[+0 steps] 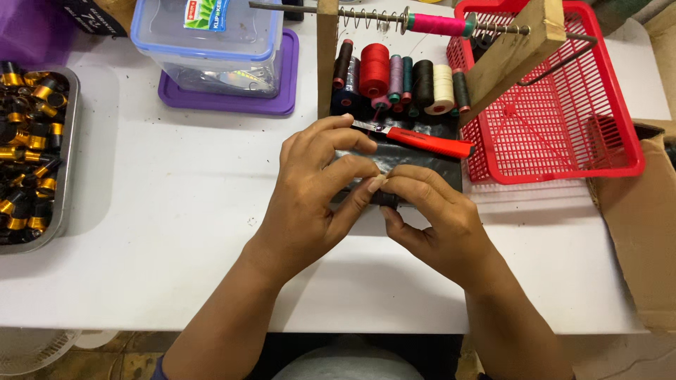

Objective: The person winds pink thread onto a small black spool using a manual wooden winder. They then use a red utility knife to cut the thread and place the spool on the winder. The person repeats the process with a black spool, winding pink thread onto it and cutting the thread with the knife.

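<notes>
Both hands meet at the middle of the white worktop [176,232], fingertips pressed together over a small dark cylindrical piece [389,200] that shows only as a sliver between them. The left hand [313,193] curls in from the left, its fingers bent and its thumb closing on the piece from the side; the right hand [429,211] pinches the same piece between thumb and forefinger, the other fingers tucked under. The piece is held just above a black mat [440,169] that lies on the worktop, and what exactly it is cannot be told, since the fingers cover most of it. Just beyond the hands, on the mat, lies a red-handled cutter [422,141] with its blade pointing left. Behind it stands a wooden frame [327,49] carrying a metal rod with a spring and a pink spool [436,24], and at its foot a row of thread spools [401,81] in black, red, purple, teal and cream. A red plastic basket [563,134] sits to the right, touching the mat's edge. At the far left a metal tray [67,176] holds many black-and-gold cylindrical parts [28,148]. A clear plastic box [211,49] rests on a purple lid [282,98] at the back, and a cardboard box [644,225] stands at the right edge.
</notes>
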